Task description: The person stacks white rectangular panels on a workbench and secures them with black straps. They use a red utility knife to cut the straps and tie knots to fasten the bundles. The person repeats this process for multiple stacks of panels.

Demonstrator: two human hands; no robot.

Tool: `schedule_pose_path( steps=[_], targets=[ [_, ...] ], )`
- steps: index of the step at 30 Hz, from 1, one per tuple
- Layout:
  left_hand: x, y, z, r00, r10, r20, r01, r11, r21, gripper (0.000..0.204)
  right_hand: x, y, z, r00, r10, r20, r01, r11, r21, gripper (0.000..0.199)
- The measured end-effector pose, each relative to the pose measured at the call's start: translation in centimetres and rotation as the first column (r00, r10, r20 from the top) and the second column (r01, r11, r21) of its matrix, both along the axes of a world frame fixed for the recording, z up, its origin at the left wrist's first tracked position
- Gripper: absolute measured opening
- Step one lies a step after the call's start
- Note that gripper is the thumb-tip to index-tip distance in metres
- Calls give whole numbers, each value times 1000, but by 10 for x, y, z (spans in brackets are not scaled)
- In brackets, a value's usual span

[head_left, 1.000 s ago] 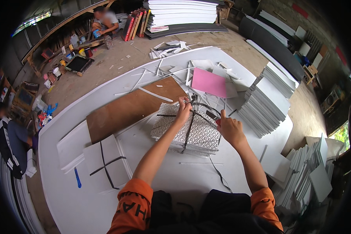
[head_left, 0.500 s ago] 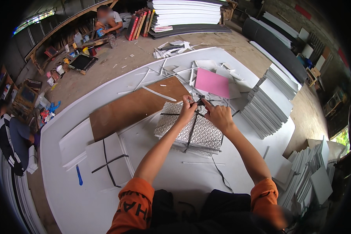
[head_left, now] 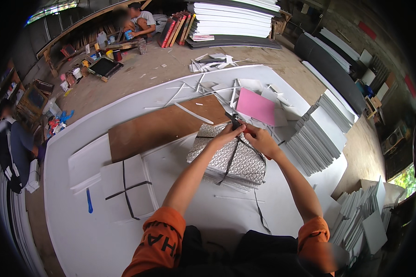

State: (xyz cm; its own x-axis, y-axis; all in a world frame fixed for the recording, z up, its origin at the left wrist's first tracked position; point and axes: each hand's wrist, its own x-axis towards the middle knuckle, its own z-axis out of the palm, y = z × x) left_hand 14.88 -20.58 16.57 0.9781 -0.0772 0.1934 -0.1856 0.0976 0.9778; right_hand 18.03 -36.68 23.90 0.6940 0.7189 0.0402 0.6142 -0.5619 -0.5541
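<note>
In front of me lies a squarish stack of sheets with a silvery, quilted-looking top (head_left: pixel 222 159). A flat black strap (head_left: pixel 230 162) crosses over it. My left hand (head_left: pixel 227 135) is closed over the strap near the stack's far edge, fingers pinched. Against it, my right hand (head_left: pixel 260 139) is also closed, its thumb and finger meeting the left fingertips. Dark strap ends stick up just beyond the fingers; the knot or crossing itself is hidden by the hands. A loose strap tail (head_left: pixel 260 212) trails off the stack's near side.
Left of the stack is a white bundle tied with a black strap (head_left: pixel 138 186), with a blue cutter (head_left: pixel 89 201) beside it. Beyond lie a brown board (head_left: pixel 166 127), pink sheet (head_left: pixel 255 107) and white offcuts. Grey sheet piles (head_left: pixel 316 138) stand right. Two people work farther off.
My hands have come closer together and lower over the strap, the left now covering more of it. The whole view has shifted slightly.
</note>
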Motion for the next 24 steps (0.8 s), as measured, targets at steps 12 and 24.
schedule_pose_path(
  steps=[12,24],
  targets=[
    [18,-17,-46,766,640,58,-640,751,163,34,7,18,-34,727,51,685,265,899,-348,44],
    [-2,-27,-41,639,738,217,-769,605,208,34,121,-50,-71,773,-465,431,596,765,-243,56]
  ],
)
